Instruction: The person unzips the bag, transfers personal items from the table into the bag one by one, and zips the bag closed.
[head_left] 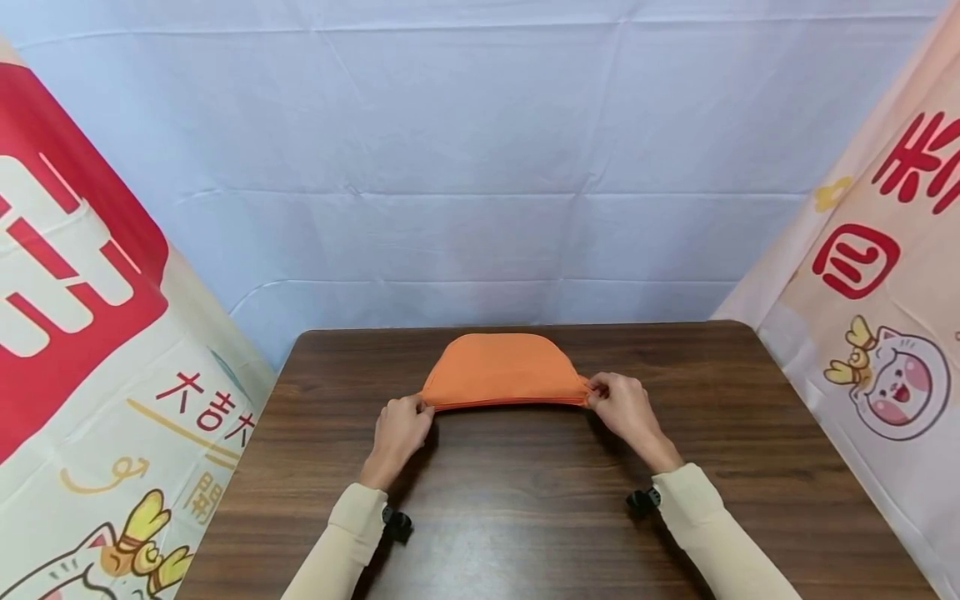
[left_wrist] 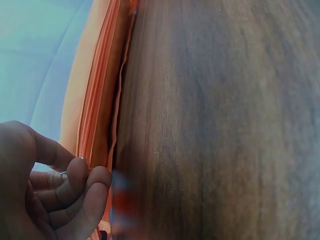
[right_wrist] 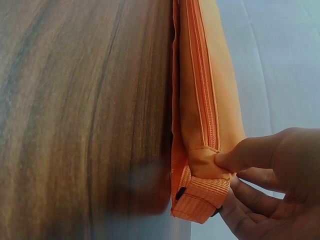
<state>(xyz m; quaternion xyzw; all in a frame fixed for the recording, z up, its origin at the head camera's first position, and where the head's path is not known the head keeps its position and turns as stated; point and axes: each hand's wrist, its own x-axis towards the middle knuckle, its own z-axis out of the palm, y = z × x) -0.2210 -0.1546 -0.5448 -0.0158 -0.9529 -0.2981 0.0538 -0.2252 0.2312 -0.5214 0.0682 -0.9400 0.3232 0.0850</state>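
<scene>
A half-moon orange waist bag [head_left: 501, 367] lies near the table's far edge, its straight zipped side towards me. The left hand [head_left: 402, 427] pinches the bag's left end with thumb and fingertips. In the left wrist view, small metal bits show by those fingers, close to the zip [left_wrist: 89, 112]. At the other end, the right hand [head_left: 622, 407] grips the corner, its thumb pressed on the fabric just past the end of the zip [right_wrist: 207, 95]. Below this thumb, folded orange webbing [right_wrist: 200, 200] shows with small black parts at its edges. The teeth look joined in the right wrist view.
The dark wood-grain table [head_left: 517, 500] stretches towards me. A pale cloth backdrop [head_left: 465, 167] rises behind its far edge. Printed cloths hang at the left [head_left: 112, 333] and right [head_left: 862, 333]. Each wrist bears a small black camera [head_left: 397, 525].
</scene>
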